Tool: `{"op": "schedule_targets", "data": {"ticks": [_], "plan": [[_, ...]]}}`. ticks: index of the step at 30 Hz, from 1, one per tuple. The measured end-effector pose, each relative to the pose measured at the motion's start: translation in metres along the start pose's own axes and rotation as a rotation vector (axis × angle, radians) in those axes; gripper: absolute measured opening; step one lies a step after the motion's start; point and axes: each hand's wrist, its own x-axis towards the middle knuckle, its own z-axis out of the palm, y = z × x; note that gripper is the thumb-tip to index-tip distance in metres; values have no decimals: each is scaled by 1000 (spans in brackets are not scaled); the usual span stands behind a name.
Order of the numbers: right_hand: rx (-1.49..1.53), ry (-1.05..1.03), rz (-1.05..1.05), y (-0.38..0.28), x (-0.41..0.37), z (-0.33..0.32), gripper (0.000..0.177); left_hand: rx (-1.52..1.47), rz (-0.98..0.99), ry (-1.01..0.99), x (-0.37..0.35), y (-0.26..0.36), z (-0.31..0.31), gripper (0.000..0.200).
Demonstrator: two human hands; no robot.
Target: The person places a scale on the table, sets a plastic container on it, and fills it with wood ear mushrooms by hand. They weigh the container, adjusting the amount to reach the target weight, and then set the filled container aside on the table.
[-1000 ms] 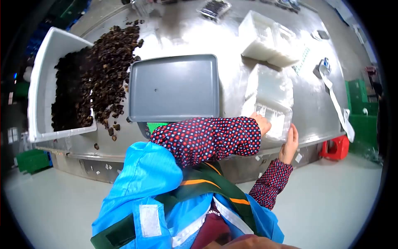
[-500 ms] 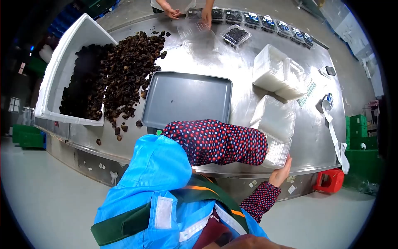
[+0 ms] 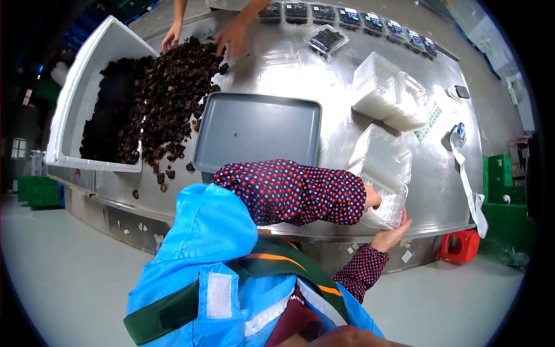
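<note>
Clear plastic clamshell containers (image 3: 388, 196), opened out and seemingly nested, lie at the table's near edge on the right. My right hand (image 3: 392, 236) grips their near right corner from outside, thumb up along the wall. Reaching across from the left in a dotted sleeve, my left hand (image 3: 373, 198) has its fingers bent at the left rim of the container; the fingertips are partly hidden. Left of the containers, a grey tray (image 3: 258, 130) holds only a tiny dark speck, and my left sleeve covers its near edge.
Dark dried pieces (image 3: 173, 98) spill from a white foam box (image 3: 60, 121). A co-worker's hands (image 3: 231, 37) are at that heap. Stacked clear containers (image 3: 376, 87), a filled pack (image 3: 326, 40), a row of labelled packs (image 3: 350, 18) and a tape roll (image 3: 458, 136) stand on the metal table.
My left hand has come into view at the container's rim, its sleeve drawn slightly left. The container has tilted a little. The co-worker's hands have moved left from a clear container to the dark heap.
</note>
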Motion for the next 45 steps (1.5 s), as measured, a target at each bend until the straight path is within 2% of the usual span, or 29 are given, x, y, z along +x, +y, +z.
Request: {"op": "schedule_targets", "data": {"ticks": [2, 3, 5, 6, 7, 10, 13, 14, 15, 16, 17, 19, 20, 21, 24, 26, 30, 32, 33, 34, 35, 36, 37, 39, 40, 41, 43, 44, 45], "plan": [[-11, 24, 0, 1, -2, 4, 57, 107, 88, 72, 7, -5, 18, 32], [-27, 16, -13, 2, -2, 5, 57, 209, 186, 278, 8, -3, 32, 22], [-59, -9, -36, 3, -3, 4, 59, 333, 219, 640, 8, 1, 57, 11], [-106, -36, -53, 2, -6, 5, 60, 374, 189, 828, 11, 2, 66, 12], [-113, -13, -71, 2, -10, 9, 61, 366, 141, 828, 12, -1, 74, 11], [-86, 36, -114, 4, -16, 15, 62, 465, 70, 577, 10, -7, 61, 8], [-132, 44, -185, 10, -19, 16, 63, 206, 143, 667, -2, 0, 26, 5], [-224, 107, -164, 4, -31, 27, 59, -21, 179, 698, -9, 2, 12, 6], [-343, 98, -187, 8, -30, 26, 56, -185, 241, 856, -20, 9, -6, 10], [-464, 88, -211, 12, -25, 18, 54, -159, 322, 1043, -34, 16, -22, 9], [-585, 80, -235, 15, -21, 11, 52, -105, 319, 1101, -55, 23, -37, 10], [-516, 142, -211, 10, -28, 3, 43, 97, 299, 1207, -108, 27, -56, 20], [-492, 179, -235, 3, -36, 6, 41, 183, 270, 1241, -133, 23, -60, 28], [-470, 214, -259, -3, -44, 11, 40, 255, 273, 1152, -165, 10, -67, 27], [-506, 225, -370, -22, -65, 30, 36, 372, 17, 901, -237, -47, -47, 30], [-586, 111, -459, -24, -63, 47, 33, 429, -76, 792, -269, -84, -26, 31], [-662, -242, -558, -13, -94, 143, 29, 333, -231, 668, -297, -122, 7, 38], [-723, -510, -547, -1, -123, 208, 24, 272, -223, 864, -326, -111, -9, 47], [-682, -653, -469, 6, -151, 244, 23, 243, -218, 957, -342, -110, -14, 52], [-710, -858, -471, 16, -171, 275, 24, 168, -267, 1048, -362, -116, -12, 64], [-784, -1043, -430, 27, -195, 306, 26, 97, -311, 1126, -390, -128, -15, 62], [-812, -1230, -340, 41, -222, 335, 30, 160, -409, 1270, -417, -147, -5, 61], [-862, -1429, -258, 63, -242, 361, 32, 188, -633, 1318, -446, -167, 5, 63], [-970, -1719, -108, 121, -277, 410, 39, 112, -1046, 1262, -508, -212, 25, 76], [-1034, -1826, -134, 164, -283, 431, 44, 125, -1243, 1256, -532, -234, 36, 86], [-1208, -1795, 12, 201, -294, 453, 52, -9, -1406, 1223, -550, -248, 31, 98], [-1454, -1683, -83, 303, -286, 488, 68, -133, -1542, 1201, -574, -284, 23, 106], [-1617, -1589, -36, 352, -279, 504, 73, -223, -1548, 1189, -580, -299, 17, 108], [-1641, -1547, 102, 370, -288, 514, 75, -314, -1549, 1179, -582, -312, 9, 110]]}}
